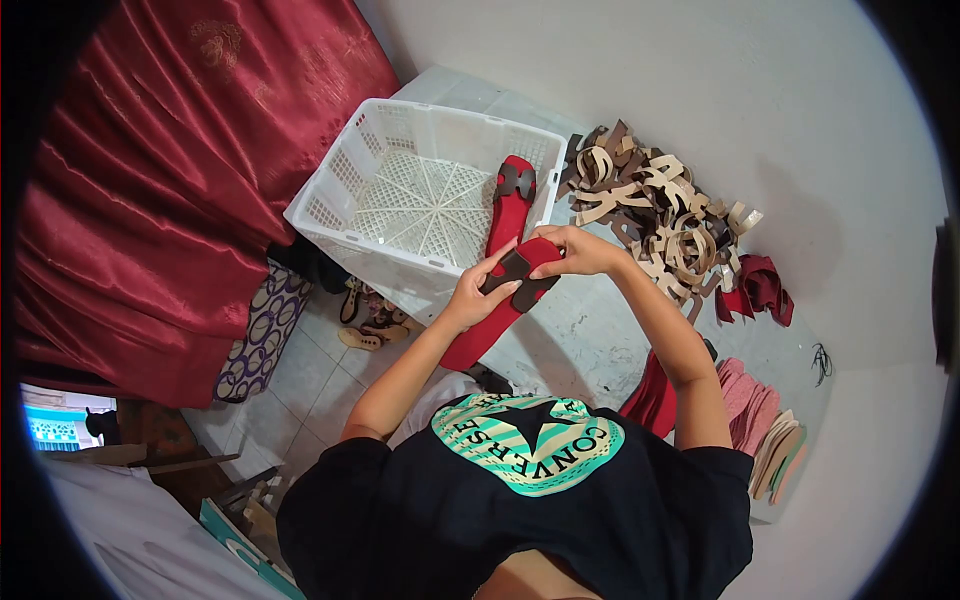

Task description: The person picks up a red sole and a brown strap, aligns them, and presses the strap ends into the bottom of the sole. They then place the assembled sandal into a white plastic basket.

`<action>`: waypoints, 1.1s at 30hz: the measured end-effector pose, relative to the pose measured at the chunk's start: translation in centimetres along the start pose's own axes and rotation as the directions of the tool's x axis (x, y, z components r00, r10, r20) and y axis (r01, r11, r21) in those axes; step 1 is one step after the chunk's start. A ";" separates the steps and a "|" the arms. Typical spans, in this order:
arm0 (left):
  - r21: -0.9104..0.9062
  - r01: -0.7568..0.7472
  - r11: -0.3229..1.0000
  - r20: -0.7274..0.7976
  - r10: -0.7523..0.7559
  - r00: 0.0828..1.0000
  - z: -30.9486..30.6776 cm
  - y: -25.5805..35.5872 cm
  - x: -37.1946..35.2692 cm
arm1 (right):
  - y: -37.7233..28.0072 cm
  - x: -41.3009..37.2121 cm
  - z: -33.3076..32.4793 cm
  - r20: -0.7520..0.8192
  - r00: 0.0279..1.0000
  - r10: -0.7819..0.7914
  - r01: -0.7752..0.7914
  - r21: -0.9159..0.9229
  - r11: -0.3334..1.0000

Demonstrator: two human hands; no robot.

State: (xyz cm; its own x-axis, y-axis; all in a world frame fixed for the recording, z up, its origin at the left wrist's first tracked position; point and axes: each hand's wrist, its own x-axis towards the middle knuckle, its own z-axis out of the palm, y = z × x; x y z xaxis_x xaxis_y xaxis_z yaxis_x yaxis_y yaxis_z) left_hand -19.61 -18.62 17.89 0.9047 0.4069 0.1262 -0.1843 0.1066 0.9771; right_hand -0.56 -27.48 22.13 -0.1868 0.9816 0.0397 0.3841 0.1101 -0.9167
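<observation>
In front of my chest I hold a red flat sandal (480, 342) with a dark brown strap across its toe end. The fingers of my left hand (475, 298) grip its left side, with the thumb on the strap. At the toe end, my right hand (575, 251) pinches the sandal, thumb pressed near the strap's edge. A matching red sandal (511, 207) with a dark brown strap lies at the right side of a white plastic basket (345, 243), just beyond my hands. My hands partly cover the held sandal's upper part.
Cut brown and beige straps (665, 200) are heaped on the grey-white table (590, 335). Right of them lie dark red fabric pieces (757, 290). Pink soles (745, 400) and beige soles (782, 455) are stacked nearer me. A red curtain (170, 200) hangs at left, with sandals (375, 335) on the floor.
</observation>
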 end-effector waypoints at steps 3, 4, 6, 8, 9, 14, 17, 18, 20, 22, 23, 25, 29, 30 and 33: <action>0.017 -0.077 0.997 -0.056 0.078 0.995 -1.1 -1.5 1.0 | 0.0 0.6 -0.4 -0.070 0.997 -0.031 0.030 -0.004 1.000; 0.025 -0.078 0.997 -0.051 0.079 0.996 -1.2 -1.7 1.3 | 0.0 0.4 -0.6 -0.106 0.994 -0.032 0.032 0.003 0.999; -0.021 -0.014 1.000 -0.048 0.013 0.999 -1.8 -1.6 2.0 | -0.1 1.0 -1.1 -0.135 0.990 -0.037 0.036 -0.004 0.999; -0.074 0.011 0.997 -0.041 -0.014 0.999 -2.1 -1.1 2.7 | -0.4 1.3 -1.4 -0.173 0.984 -0.051 0.049 -0.015 0.999; -0.126 0.039 0.991 -0.044 -0.045 0.998 -2.1 -0.6 3.0 | -0.4 1.4 -1.5 -0.181 0.982 -0.051 0.049 -0.018 0.999; -0.200 0.055 0.978 -0.035 -0.063 0.997 -2.0 0.1 5.0 | 0.1 1.8 -2.6 -0.286 0.956 0.071 -0.037 0.123 0.992; -0.228 0.006 0.974 -0.073 -0.024 0.997 -2.2 0.1 6.8 | 1.2 2.8 -3.6 -0.346 0.936 0.062 -0.022 0.119 0.993; -0.230 -0.009 0.973 -0.108 -0.016 0.994 -1.5 0.3 7.6 | 1.1 2.4 -4.1 -0.388 0.919 0.063 -0.013 0.128 0.992; -0.260 -0.032 0.965 -0.139 -0.005 0.990 -2.2 0.5 9.3 | 0.6 3.4 -4.1 -0.534 0.843 0.068 0.019 0.156 0.988; -0.294 -0.079 0.953 -0.221 0.013 0.975 -2.6 0.7 11.1 | 1.3 3.8 -4.3 -0.695 0.719 0.026 0.086 0.127 0.988; -0.291 -0.081 0.953 -0.212 0.018 0.977 -2.8 0.6 12.1 | 1.7 3.8 -4.3 -0.701 0.713 0.021 0.090 0.121 0.989; -0.222 -0.151 0.963 -0.301 0.080 0.950 -2.8 -1.2 14.2 | 2.5 2.5 -4.0 -0.808 0.589 -0.025 0.216 0.128 0.968; -0.068 -0.096 0.993 -0.397 0.062 0.916 -5.9 -6.8 17.8 | 7.2 2.4 -1.3 -0.891 0.452 0.037 0.230 0.157 0.961; 0.019 -0.063 0.998 -0.435 0.065 0.898 -6.0 -7.7 18.3 | 7.0 1.9 -0.4 -0.891 0.453 0.031 0.050 0.060 0.997; 0.127 0.004 0.992 -0.478 0.058 0.876 -5.6 -11.5 19.7 | 7.4 0.7 2.2 -0.822 0.566 -0.064 -0.188 -0.204 0.961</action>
State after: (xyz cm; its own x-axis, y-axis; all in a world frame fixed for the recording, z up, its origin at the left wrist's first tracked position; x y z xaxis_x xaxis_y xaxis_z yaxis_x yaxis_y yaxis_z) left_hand -1.88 -6.75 8.20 0.5984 0.7966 0.0855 -0.1305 -0.0083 0.9914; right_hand 0.21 -26.32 14.50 0.6125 0.6770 0.4081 0.5889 -0.0464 -0.8069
